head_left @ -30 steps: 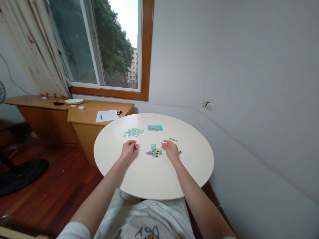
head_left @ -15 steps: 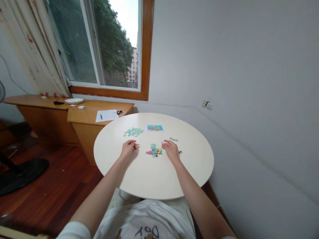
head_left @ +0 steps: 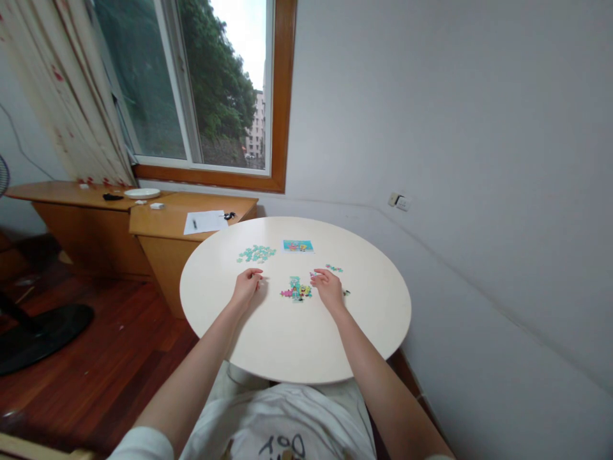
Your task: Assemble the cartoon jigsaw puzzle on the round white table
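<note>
My left hand (head_left: 246,286) rests on the round white table (head_left: 297,345), its fingers curled together; whatever they hold is hidden. My right hand (head_left: 327,288) lies just right of a small joined patch of colourful puzzle pieces (head_left: 297,290), fingers bent and pinched near a loose piece. A few loose pieces (head_left: 334,268) lie beyond the right hand. A heap of pale green pieces (head_left: 257,254) sits further back on the left. A small picture card (head_left: 297,245) lies at the back middle.
A low wooden cabinet (head_left: 158,227) stands left of the table with a sheet of paper (head_left: 205,222), a white plate (head_left: 142,193) and small items. A window with a curtain is behind it. A black fan base (head_left: 38,335) sits on the wooden floor.
The red piece seen at my left fingertips earlier is now covered by the curled fingers. Both hands otherwise stay where they were.
</note>
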The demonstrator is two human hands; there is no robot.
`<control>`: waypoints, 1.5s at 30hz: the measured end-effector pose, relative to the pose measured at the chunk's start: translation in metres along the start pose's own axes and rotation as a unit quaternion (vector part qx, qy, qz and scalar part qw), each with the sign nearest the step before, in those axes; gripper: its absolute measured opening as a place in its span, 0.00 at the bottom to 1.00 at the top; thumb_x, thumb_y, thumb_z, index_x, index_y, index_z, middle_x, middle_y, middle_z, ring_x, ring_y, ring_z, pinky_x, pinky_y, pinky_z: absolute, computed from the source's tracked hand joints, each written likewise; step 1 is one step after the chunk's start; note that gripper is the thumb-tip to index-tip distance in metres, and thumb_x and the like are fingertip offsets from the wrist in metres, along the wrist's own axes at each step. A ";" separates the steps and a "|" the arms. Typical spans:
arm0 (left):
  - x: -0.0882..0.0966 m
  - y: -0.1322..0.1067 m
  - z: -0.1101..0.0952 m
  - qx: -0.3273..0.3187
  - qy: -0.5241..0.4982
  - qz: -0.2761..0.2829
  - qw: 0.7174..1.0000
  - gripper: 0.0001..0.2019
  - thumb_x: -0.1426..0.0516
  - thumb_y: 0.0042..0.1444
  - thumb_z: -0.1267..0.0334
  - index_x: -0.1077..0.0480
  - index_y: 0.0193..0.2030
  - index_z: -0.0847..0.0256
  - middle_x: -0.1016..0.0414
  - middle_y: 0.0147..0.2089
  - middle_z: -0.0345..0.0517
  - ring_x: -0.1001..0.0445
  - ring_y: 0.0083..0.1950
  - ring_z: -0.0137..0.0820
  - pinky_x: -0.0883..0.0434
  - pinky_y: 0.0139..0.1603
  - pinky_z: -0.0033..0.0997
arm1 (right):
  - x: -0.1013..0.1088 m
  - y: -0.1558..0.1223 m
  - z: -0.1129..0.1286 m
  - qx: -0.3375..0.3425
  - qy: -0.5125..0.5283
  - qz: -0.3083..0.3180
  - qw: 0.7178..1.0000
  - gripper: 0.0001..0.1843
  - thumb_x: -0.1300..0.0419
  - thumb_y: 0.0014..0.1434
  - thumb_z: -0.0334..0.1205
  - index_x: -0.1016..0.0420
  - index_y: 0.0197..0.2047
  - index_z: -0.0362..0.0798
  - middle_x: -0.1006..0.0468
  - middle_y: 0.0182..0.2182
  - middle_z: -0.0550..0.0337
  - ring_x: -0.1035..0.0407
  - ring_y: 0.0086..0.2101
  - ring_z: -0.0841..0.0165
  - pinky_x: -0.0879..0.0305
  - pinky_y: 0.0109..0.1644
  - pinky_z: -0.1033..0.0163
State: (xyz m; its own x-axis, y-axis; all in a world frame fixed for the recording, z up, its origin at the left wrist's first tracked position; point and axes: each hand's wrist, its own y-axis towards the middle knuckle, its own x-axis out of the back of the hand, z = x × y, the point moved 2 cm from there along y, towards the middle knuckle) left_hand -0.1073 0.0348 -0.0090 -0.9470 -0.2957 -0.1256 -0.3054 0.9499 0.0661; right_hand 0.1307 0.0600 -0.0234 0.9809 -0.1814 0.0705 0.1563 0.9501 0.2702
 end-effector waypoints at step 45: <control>-0.019 -0.018 0.002 -0.203 0.319 0.170 0.910 0.06 0.42 0.41 0.69 0.24 0.26 0.59 0.28 0.25 0.45 0.35 0.26 0.30 0.40 0.31 0.29 | -0.006 -0.007 0.002 0.064 -0.110 0.068 0.989 0.11 0.44 0.46 0.38 0.26 0.35 0.49 0.26 0.20 0.65 0.30 0.25 0.69 0.33 0.33 0.64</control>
State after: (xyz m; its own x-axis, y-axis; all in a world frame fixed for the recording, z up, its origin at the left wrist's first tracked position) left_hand -0.0837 0.0230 -0.0099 -0.8187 -0.1123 0.5631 0.1277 0.9205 0.3692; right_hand 0.1238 0.0540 -0.0240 0.9405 -0.1178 0.3186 -0.0060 0.9320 0.3623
